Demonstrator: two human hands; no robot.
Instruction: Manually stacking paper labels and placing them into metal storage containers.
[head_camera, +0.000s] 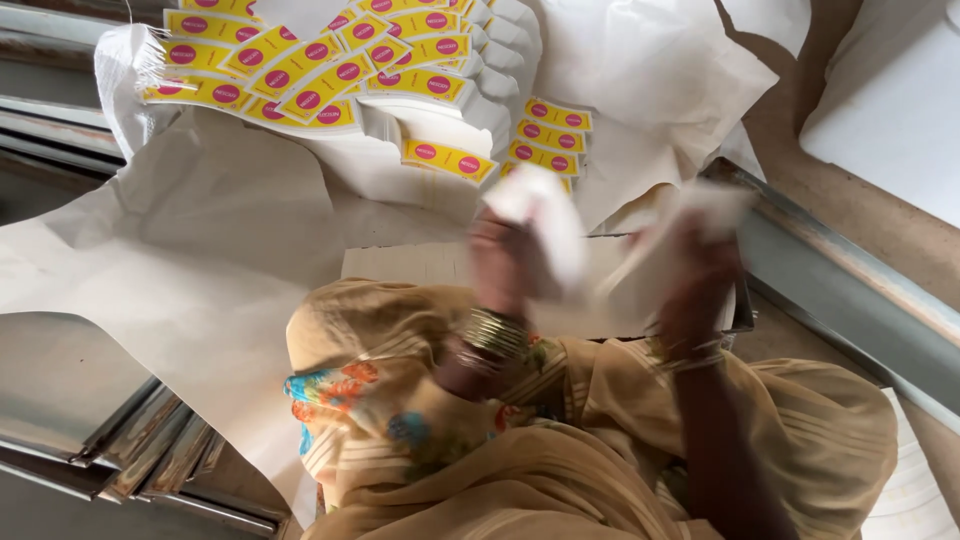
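White paper piece (540, 215) gripped in my left hand (500, 262); a second white piece (690, 215) gripped in my right hand (695, 285), both blurred. Beyond them, an open white sack (125, 70) holds stacked yellow labels (330, 70).

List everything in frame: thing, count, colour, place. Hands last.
Flat yellow paper labels with pink round spots: a large pile, too many to count, top centre, on white stacks.
Big sheets of off-white wrapping paper: several, spread across left and centre.
White flat board: one, top right corner.
Grey metal rails: along the right edge; more at left.
Thin metal strips: a bundle, bottom left.
Blurred white paper pieces: apparently two, one in each hand.
Beige patterned garment: bottom centre.
Metal bangles: stack on left wrist.
Left hand: gripping white paper.
Right hand: gripping white paper, blurred.
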